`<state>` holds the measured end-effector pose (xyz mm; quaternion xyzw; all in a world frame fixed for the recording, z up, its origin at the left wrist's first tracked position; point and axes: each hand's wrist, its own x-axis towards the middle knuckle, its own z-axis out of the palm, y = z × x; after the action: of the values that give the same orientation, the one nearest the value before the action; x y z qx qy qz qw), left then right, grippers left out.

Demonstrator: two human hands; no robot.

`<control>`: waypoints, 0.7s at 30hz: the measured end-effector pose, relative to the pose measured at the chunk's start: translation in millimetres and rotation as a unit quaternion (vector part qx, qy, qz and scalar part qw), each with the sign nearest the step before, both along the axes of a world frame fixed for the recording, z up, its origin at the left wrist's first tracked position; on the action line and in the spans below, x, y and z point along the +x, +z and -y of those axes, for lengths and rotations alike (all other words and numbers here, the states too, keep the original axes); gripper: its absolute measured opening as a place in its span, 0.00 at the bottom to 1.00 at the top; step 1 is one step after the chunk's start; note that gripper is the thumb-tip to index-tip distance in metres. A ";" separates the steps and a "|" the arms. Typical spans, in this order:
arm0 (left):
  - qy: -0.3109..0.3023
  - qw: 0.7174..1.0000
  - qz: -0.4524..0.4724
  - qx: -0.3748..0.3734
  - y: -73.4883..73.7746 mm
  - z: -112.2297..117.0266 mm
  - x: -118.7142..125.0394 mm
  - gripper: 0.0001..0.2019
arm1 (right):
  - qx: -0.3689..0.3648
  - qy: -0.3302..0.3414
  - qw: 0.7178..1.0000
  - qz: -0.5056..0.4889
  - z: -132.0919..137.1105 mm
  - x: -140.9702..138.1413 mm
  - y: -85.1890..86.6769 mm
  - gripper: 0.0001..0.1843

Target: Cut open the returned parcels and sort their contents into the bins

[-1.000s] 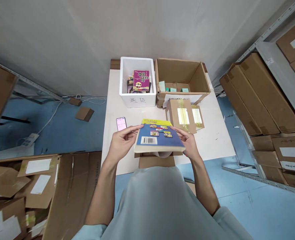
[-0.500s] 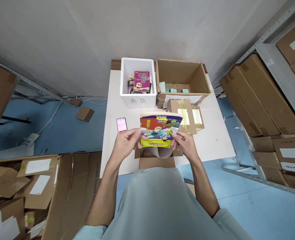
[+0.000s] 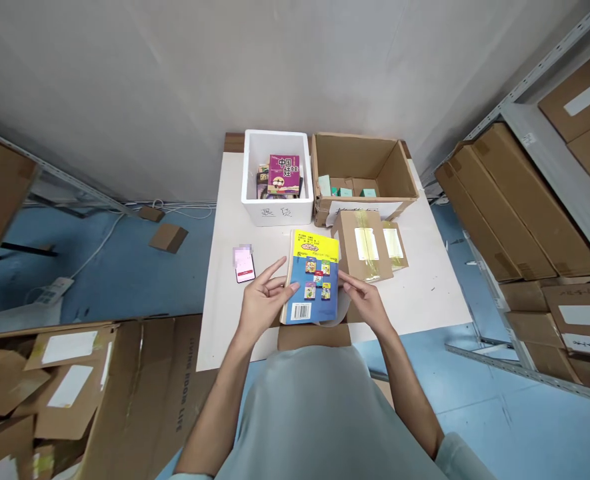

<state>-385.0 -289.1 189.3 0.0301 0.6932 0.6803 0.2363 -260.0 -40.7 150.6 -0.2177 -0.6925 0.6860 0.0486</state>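
Note:
Between both hands is a book [image 3: 313,277] with a yellow and blue cover, its barcode and small pictures facing up. My left hand [image 3: 267,297] grips its left edge, thumb on the cover and index finger stretched out. On the right edge, my right hand [image 3: 367,300] pinches the book with its fingertips. Under the book lies an opened cardboard box [image 3: 315,338], mostly hidden, with some pale wrapping showing at its side. Left of the book a phone [image 3: 245,267] rests on the white table [image 3: 225,320].
Behind stand a white foam box [image 3: 278,212] with several books and a large carton [image 3: 365,160] holding small green-and-white boxes. Two taped parcels [image 3: 362,243] sit right of the book. Shelves with cartons [image 3: 499,207] line the right; a big carton of boxes [image 3: 149,387] is at lower left.
The book has been turned over and round, from its colourful picture cover to the blue barcode side. Both hands have shifted their hold along its edges.

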 end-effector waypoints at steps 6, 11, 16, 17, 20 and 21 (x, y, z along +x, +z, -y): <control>0.007 0.988 -0.138 -0.071 -13.0 -21.7 22.2 0.42 | -0.098 0.022 0.995 -0.012 47.1 -11.5 3.4 0.49; -0.076 0.956 -0.257 -0.120 -21.8 -31.0 38.8 0.24 | -0.110 -0.019 0.991 -0.072 85.3 -20.0 2.0 0.40; -0.112 0.982 -0.124 -0.085 -29.5 -18.4 15.5 0.36 | -0.145 -0.084 0.986 -0.015 72.4 -21.7 -12.6 0.39; -0.077 0.987 -0.110 -0.090 -32.2 -11.5 6.9 0.38 | -0.158 -0.084 0.984 -0.001 67.8 -20.9 -15.1 0.40; 0.020 0.992 -0.064 -0.104 -42.6 15.4 -13.0 0.44 | -0.188 -0.072 0.979 0.017 57.8 -18.3 -19.4 0.39; 0.006 0.996 -0.017 -0.083 -46.3 24.8 -15.2 0.47 | -0.188 -0.065 0.980 0.014 56.3 -18.0 -20.1 0.37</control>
<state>-400.2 -314.0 143.0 0.0174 0.7513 0.6213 0.2219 -278.0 -97.0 130.5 -0.2774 -0.5358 0.7964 0.0415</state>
